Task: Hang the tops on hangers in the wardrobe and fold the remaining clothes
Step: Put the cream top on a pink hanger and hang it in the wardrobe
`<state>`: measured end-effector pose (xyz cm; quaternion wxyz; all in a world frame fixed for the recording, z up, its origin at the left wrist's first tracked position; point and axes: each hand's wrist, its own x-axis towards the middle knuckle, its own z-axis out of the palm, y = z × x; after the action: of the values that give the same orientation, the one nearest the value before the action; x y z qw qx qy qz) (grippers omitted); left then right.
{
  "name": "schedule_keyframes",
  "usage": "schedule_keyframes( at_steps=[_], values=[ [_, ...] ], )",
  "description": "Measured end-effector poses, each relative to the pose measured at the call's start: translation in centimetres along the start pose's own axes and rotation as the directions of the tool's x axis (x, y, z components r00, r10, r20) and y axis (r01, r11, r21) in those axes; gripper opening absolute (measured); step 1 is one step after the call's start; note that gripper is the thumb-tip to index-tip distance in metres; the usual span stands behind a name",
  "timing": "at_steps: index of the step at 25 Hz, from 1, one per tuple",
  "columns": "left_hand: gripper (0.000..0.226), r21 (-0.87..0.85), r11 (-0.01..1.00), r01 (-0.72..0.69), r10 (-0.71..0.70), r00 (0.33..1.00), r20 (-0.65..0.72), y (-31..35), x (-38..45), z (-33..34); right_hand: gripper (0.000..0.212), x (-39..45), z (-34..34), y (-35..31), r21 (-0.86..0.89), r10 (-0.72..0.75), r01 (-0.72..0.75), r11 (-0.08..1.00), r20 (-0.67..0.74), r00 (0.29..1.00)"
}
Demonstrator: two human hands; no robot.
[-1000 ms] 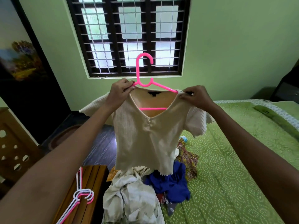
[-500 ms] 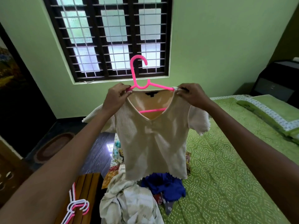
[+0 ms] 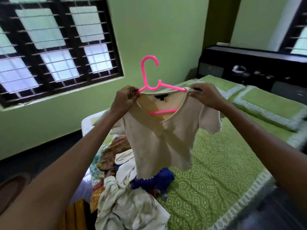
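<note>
Bedding in patterned green is lying under a heap of clothes at its near-left edge. Above it we are holding up a cream ribbed top on a pink hanger (hook upright). Our left hand and right hand are each pinching a shoulder.

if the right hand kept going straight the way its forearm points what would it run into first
Likely the cream top and pink hanger it already pinches at the shoulder. The right hand points up and inward toward the left hand, which grips the other shoulder. Beyond those, probably the green wall, though depth is unclear.
</note>
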<state>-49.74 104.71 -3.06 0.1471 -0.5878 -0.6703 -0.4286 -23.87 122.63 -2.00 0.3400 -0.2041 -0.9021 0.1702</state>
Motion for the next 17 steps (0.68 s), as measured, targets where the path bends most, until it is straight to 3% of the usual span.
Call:
schedule_keyframes(
  at_steps=[9, 17],
  values=[
    [0.019, -0.255, 0.96, -0.114, 0.15, 0.981, 0.126, 12.4, 5.6, 15.1, 0.011, -10.0, -14.3, 8.9, -0.199, 0.18, -0.219, 0.955, -0.198, 0.964],
    [0.017, -0.434, 0.878, -0.204, 0.271, 0.958, 0.096, 26.6, 10.2, 31.1, 0.012, -18.5, -27.2, 19.1, -0.246, 0.342, -0.418, 0.875, -0.299, 0.891]
  ],
)
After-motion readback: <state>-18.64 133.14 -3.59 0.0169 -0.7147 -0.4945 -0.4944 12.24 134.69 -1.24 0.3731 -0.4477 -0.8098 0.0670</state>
